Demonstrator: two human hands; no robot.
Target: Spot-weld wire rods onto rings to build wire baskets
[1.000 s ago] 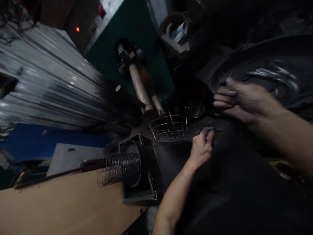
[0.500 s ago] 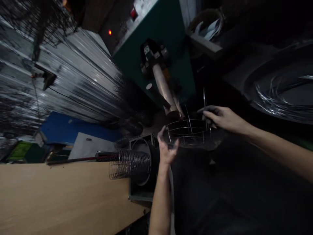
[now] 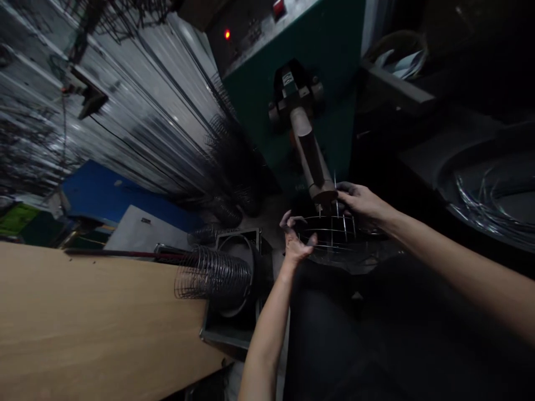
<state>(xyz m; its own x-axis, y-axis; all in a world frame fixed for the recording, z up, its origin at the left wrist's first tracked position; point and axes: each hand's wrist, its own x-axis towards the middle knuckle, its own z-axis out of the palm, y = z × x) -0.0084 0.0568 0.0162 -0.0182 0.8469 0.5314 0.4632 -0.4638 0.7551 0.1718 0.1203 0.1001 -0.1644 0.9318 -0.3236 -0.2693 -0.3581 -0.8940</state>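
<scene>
the cage (image 3: pixel 330 230) is right of centre in the frame, just below the machine arm's (image 3: pixel 301 125) end. the left hand (image 3: pixel 297 243) is at its left side, grip spread, thumb and fingers apart; whether it touches is unclear. the right hand (image 3: pixel 357 199), upper right of it, has its grip together on a wire (image 3: pixel 335 179).

The wire frame (image 3: pixel 330 230) sits between both hands (image 3: pixel 297 246) (machine (image 3: pixel 298 94) just beyond).

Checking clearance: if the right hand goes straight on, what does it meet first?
Besides the upright wire it seems to pinch, the right hand would likely meet the cylinder's reddish-brown end; depth is unclear.
</scene>
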